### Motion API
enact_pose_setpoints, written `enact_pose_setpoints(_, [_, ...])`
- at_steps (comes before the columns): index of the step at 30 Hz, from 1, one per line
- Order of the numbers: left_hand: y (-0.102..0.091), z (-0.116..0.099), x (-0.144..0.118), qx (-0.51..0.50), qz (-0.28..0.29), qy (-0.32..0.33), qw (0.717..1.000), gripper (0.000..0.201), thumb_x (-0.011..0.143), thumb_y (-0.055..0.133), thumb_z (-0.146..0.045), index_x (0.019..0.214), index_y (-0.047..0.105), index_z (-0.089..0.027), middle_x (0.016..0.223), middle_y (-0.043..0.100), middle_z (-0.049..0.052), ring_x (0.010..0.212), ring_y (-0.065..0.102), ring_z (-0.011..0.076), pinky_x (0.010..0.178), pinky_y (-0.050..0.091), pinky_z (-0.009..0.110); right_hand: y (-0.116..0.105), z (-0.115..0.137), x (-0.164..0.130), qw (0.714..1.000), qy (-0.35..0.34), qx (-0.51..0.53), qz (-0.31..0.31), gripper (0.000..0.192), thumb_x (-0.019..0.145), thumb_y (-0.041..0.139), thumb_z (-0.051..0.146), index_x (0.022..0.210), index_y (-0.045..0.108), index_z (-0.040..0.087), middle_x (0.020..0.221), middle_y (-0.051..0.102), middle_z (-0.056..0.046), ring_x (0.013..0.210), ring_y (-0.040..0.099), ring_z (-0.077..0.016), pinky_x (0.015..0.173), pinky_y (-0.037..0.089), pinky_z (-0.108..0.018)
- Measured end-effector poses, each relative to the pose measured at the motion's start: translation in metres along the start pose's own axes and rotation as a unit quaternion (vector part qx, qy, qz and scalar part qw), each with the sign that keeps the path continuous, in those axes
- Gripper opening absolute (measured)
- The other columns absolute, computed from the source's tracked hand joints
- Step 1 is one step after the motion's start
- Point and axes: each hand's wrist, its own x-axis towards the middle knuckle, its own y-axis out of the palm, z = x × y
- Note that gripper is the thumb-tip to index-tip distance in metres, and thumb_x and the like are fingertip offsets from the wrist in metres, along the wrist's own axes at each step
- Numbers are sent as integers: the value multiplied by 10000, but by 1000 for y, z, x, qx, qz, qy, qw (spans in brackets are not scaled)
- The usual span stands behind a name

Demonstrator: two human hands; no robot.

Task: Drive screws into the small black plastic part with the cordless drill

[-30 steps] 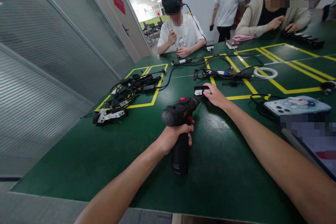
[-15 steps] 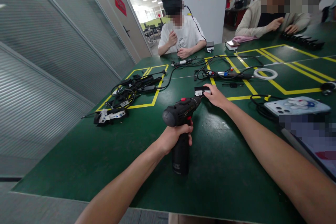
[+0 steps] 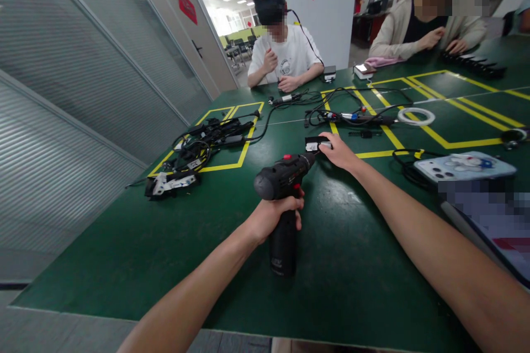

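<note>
Two hands drive a cordless drill into a small part.
On the green bench (image 3: 124, 242), left hand (image 3: 271, 215) grips the drill (image 3: 284, 187) handle; right hand (image 3: 339, 150) pins the black part (image 3: 313, 144) ahead. Keeping the bit square seems wise.

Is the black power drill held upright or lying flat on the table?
Upright: the left hand grips the drill with its handle vertical, nose pointing at the small black part under the right hand.
</note>
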Motion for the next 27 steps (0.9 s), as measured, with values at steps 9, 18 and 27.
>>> enact_pose_setpoints(9, [1, -1, 0, 6, -5, -7, 1000, 211, 697, 622, -207, 875, 526, -146, 715, 546, -17, 479, 592, 123, 522, 442, 262, -1, 0, 1, 1000, -11, -3, 0, 428, 846, 524, 328, 1250, 570, 196, 1169, 557, -109, 1087, 560, -255, 1018, 423, -406])
enact_pose_setpoints(18, [-3, 4, 0, -6, -6, 6, 1000, 193, 732, 606, -214, 896, 537, -139, 742, 555, -8, 493, 590, 113, 543, 439, 259, -4, -2, 1, 1000, -22, -5, 1, 413, 840, 537, 323, 1234, 584, 211, 1137, 572, -92, 1039, 577, -245, 988, 444, -403])
enact_pose_setpoints(27, [-3, 4, -1, -10, -6, 10, 1000, 249, 729, 596, -206, 965, 550, -139, 804, 564, 1, 500, 594, 113, 520, 428, 253, -5, -2, 1, 1000, -27, -6, 0, 447, 832, 552, 312, 1257, 585, 181, 1175, 577, -111, 1085, 567, -259, 1018, 423, -414])
